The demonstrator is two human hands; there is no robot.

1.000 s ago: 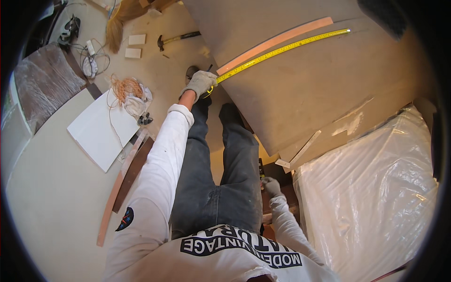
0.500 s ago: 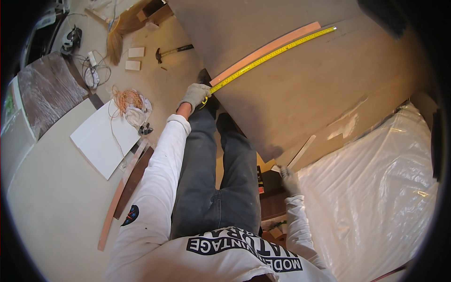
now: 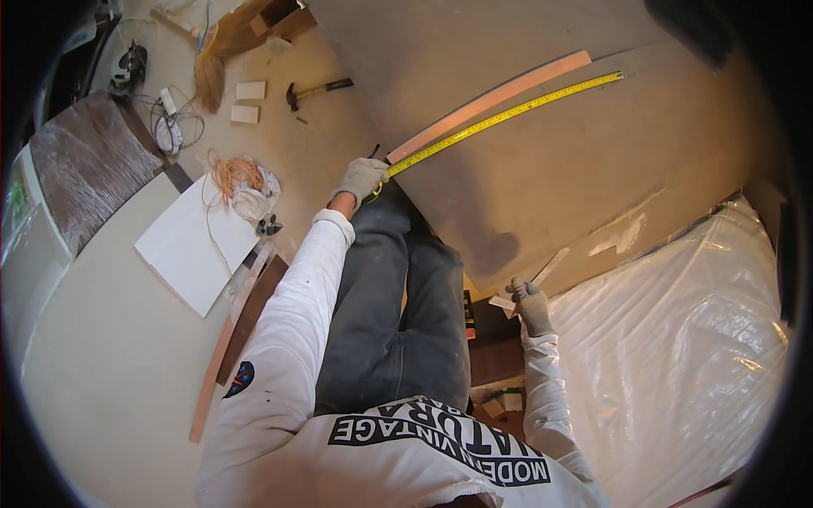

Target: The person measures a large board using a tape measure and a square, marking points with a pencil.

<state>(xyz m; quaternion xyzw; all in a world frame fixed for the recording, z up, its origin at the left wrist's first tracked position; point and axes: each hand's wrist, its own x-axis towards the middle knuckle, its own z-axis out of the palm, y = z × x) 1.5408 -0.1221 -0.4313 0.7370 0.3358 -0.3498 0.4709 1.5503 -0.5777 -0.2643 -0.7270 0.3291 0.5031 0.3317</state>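
My gloved left hand [image 3: 364, 179] is closed around a tape measure at the near left edge of a large brown board. Its yellow blade [image 3: 508, 113] stretches out to the far right over the board. A thin dark stick [image 3: 374, 151] juts up by the left fingers. Beyond the blade lies a long, narrow pinkish-orange strip [image 3: 491, 105], close to it at the near end and farther off at the far end. My gloved right hand [image 3: 529, 306] is raised near the board's near right edge, fingers curled. What they hold, if anything, is hidden.
The brown board [image 3: 542, 186] fills the upper right. A pale strip [image 3: 552, 266] lies beyond my right hand. Clear plastic sheeting [image 3: 669, 364] covers something at right. On the left are a hammer [image 3: 318, 91], a broom [image 3: 210, 78], a white panel [image 3: 199, 245] and orange cord [image 3: 233, 173].
The blade's far end has swung nearer to me, widening its gap from the orange strip. My right hand has risen up and slightly right. The view has shifted a little.
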